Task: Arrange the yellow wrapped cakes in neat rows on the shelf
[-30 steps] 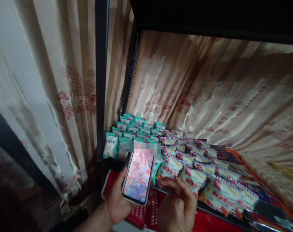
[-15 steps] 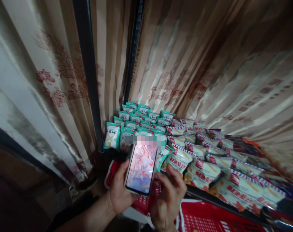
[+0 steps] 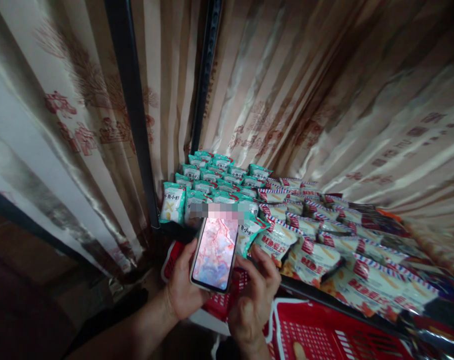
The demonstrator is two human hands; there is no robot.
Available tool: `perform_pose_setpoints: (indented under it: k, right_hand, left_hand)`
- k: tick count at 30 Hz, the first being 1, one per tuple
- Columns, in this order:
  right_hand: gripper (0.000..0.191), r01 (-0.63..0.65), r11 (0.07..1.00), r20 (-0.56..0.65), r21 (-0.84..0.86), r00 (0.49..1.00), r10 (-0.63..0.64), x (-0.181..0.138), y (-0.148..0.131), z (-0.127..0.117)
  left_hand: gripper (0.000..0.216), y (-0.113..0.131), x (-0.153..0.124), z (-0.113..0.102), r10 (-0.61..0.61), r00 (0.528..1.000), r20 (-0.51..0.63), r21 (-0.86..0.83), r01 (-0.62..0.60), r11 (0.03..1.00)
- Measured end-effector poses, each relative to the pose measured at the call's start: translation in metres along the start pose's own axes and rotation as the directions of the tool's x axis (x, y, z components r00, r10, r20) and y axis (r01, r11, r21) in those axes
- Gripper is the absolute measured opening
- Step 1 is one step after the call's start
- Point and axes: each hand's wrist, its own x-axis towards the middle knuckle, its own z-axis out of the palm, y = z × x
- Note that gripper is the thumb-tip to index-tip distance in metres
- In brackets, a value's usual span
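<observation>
A lit smartphone (image 3: pixel 215 255) with a pink and blue marbled picture on its screen rests in my left hand (image 3: pixel 184 287), the fingers mostly hidden behind it. Close to the phone's lower right side is my right hand (image 3: pixel 251 305), its fingers bent and apart, holding nothing. Whether a fingertip touches the phone's edge I cannot tell. Just beyond the phone stand rows of green and white snack bags (image 3: pixel 173 202). To the right lie rows of white snack bags (image 3: pixel 309 260) with red lettering and striped top edges.
A red plastic basket (image 3: pixel 324 330) with a white handle sits below the shelf edge at the lower right. Another red basket (image 3: pixel 170 257) lies partly behind my hands. Dark shelf posts (image 3: pixel 131 100) and pale printed curtains (image 3: pixel 257 90) surround the shelf.
The view has shifted slightly, and the phone and both hands appear a little higher and further left. My right hand's fingers have moved slightly; my left hand still holds the phone.
</observation>
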Motion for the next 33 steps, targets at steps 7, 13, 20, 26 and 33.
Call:
perform_pose_setpoints:
  k: [7, 13, 20, 26, 33]
  right_hand:
    - [0.045, 0.003, 1.0, 0.033, -0.005, 0.999, -0.003, -0.001, 0.007, -0.001]
    - [0.044, 0.005, 1.0, 0.05, -0.002, 0.999, -0.005, -0.001, 0.012, -0.006]
    - [0.045, -0.005, 1.0, 0.028, 0.024, 1.0, 0.004, 0.0, 0.014, -0.011]
    - [0.044, 0.024, 1.0, 0.043, 0.001, 0.999, -0.024, -0.001, 0.013, -0.01]
    - [0.045, 0.009, 1.0, 0.018, 0.025, 1.0, -0.01, -0.001, 0.015, -0.005]
  left_hand:
    - [0.049, 0.001, 0.006, -0.002, 0.005, 1.0, 0.011, -0.005, -0.005, 1.0]
    - [0.044, -0.001, 0.01, 0.002, 0.012, 1.0, -0.018, 0.022, -0.012, 1.0]
    - [0.049, -0.006, 0.013, -0.001, -0.016, 1.0, 0.024, 0.026, 0.015, 1.0]
    - [0.048, -0.01, 0.012, -0.002, -0.021, 0.994, 0.107, 0.023, 0.019, 1.0]
    - [0.044, -0.004, 0.014, -0.001, -0.008, 0.996, 0.085, 0.026, 0.006, 1.0]
